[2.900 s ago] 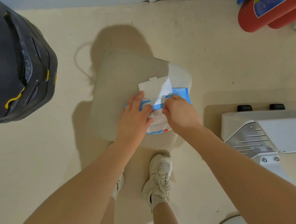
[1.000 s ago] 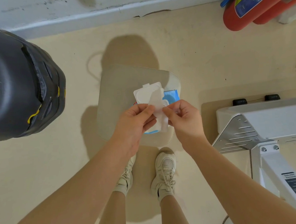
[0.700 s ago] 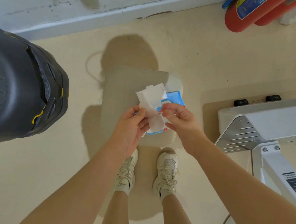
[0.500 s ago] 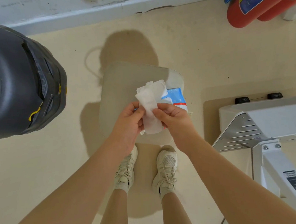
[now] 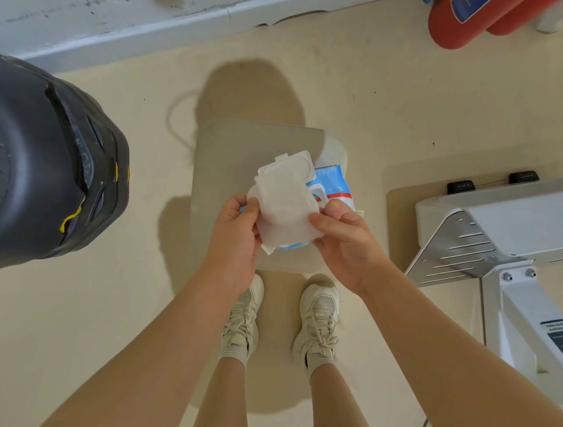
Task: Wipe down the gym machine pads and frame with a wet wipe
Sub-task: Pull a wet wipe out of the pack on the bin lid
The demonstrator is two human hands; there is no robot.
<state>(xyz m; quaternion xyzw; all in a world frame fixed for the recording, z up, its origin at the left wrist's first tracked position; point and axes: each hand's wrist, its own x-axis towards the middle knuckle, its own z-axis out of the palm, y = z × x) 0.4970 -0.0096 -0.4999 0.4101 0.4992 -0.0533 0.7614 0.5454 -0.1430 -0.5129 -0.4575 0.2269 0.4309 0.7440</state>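
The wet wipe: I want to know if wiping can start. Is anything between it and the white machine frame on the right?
Nothing visible blocks it. Both the left hand and right hand pinch the wet wipe above the wipes pack; only open floor lies toward the machine frame.

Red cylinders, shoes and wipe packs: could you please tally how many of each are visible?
Red cylinders: 2
Shoes: 2
Wipe packs: 1
Total: 5
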